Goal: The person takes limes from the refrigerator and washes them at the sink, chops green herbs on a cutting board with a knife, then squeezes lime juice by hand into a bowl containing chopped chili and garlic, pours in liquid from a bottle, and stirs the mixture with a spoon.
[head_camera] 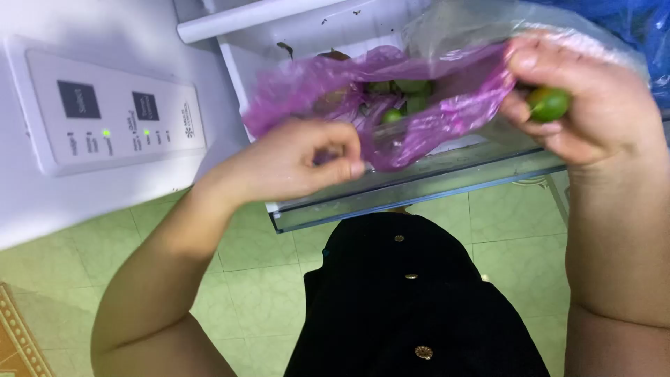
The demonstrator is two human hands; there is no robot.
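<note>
Fridge drawer [419, 183], purple bag [412, 105] of limes [412, 94]

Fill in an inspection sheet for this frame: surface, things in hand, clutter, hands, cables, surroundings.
Surface: a pulled-out fridge drawer, clear front edge, white inside.
Things in hand: a purple plastic bag held open over the drawer, small green limes inside; one more lime outside the bag.
Clutter: dark scraps on the drawer's white back wall; a clear plastic bag behind.
Hands: left hand pinches the purple bag's near edge; right hand grips the far edge and holds the single lime.
Cables: nothing seen.
Surroundings: white fridge control panel with green lights, green tiled floor, blue plastic at top right.
</note>
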